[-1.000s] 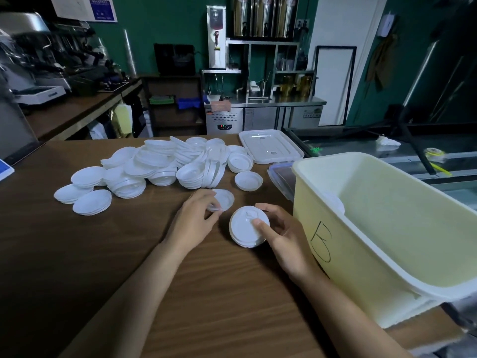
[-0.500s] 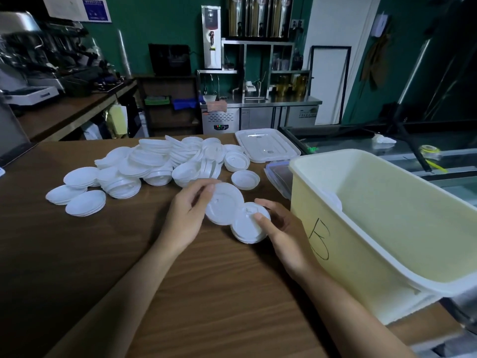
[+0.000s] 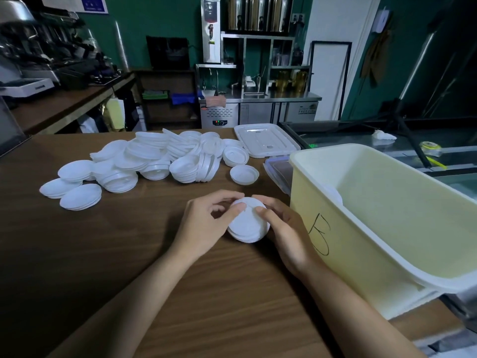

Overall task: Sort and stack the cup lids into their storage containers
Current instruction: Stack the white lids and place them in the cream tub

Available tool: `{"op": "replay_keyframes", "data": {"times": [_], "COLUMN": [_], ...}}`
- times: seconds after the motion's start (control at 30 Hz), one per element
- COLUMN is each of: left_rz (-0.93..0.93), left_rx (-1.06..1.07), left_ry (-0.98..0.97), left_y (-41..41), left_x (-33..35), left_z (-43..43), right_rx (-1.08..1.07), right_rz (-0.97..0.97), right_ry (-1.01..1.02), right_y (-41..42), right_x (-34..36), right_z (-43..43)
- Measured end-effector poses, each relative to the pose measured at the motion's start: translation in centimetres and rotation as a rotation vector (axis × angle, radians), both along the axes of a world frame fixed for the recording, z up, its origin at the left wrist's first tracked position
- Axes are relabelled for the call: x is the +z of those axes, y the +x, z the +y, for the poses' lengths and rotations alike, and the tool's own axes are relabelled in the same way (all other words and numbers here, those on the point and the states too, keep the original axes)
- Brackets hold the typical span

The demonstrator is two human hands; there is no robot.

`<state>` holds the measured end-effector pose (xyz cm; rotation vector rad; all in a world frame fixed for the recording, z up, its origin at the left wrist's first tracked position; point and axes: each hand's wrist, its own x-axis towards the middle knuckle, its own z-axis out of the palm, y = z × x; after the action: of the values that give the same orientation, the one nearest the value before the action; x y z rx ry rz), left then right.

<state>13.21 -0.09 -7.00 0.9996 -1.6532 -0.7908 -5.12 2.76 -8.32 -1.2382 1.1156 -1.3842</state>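
Head view shows us that the lid [image 3: 248, 215] our left hand [image 3: 204, 226] carried half a second ago now tops the small stack [image 3: 245, 235] at the frame's centre, on the wooden counter [image 3: 103, 254]. Both hands curl around that stack and pinch its rim, with our right hand [image 3: 286, 229] just beside the yellow container [image 3: 348, 257]. We judge one more lid sorted, though the big pile [image 3: 154, 161] in the upper left remains.

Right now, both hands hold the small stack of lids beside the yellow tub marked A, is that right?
Not quite: the head view shows the yellow tub is marked B, not A. The left hand and right hand do hold the stack of lids beside it.
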Motion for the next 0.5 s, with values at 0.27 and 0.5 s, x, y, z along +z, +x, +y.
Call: {"op": "replay_keyframes", "data": {"times": [0.27, 0.5], "left_rz": [-0.04, 0.108], "left_rx": [-0.037, -0.167], "left_ry": [-0.073, 0.24], "left_y": [-0.19, 0.05], "left_x": [-0.1, -0.39], "left_z": [-0.08, -0.62], "right_rx": [0.021, 0.006], "right_rz": [0.002, -0.023], "right_ry": [-0.025, -0.018], "right_y": [-0.11, -0.13], "right_x": [-0.1, -0.26], "right_z": [0.26, 0.01]}}
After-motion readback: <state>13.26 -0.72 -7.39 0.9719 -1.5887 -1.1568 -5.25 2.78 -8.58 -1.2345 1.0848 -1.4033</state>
